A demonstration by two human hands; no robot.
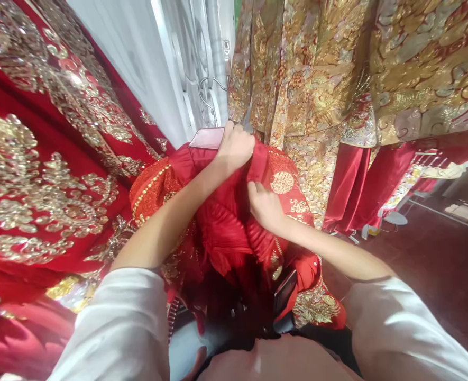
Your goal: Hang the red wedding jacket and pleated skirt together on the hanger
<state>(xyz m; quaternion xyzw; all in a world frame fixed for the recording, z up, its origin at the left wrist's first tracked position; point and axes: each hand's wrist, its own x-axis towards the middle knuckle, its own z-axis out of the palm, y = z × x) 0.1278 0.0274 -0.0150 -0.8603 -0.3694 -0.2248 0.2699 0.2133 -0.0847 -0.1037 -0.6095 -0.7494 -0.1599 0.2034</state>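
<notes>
A red embroidered jacket (226, 227) with gold motifs hangs in front of me, its inside lining facing up. At its neck, beside a pale label (207, 138), my left hand (237, 145) is closed in a fist on the upper edge. Lower and to the right, my right hand (264, 205) pinches the front edge near a round gold emblem (282, 182). The metal hanger hook (208, 98) rises above the collar. My fingertips are partly hidden by the cloth and knuckles.
Red garments with heavy gold sequins (27, 190) hang close on the left. Gold brocade garments (317, 63) hang on the right, with red cloth (348, 185) below them. A white panel (130, 47) stands behind. Dark red floor (436, 264) shows at right.
</notes>
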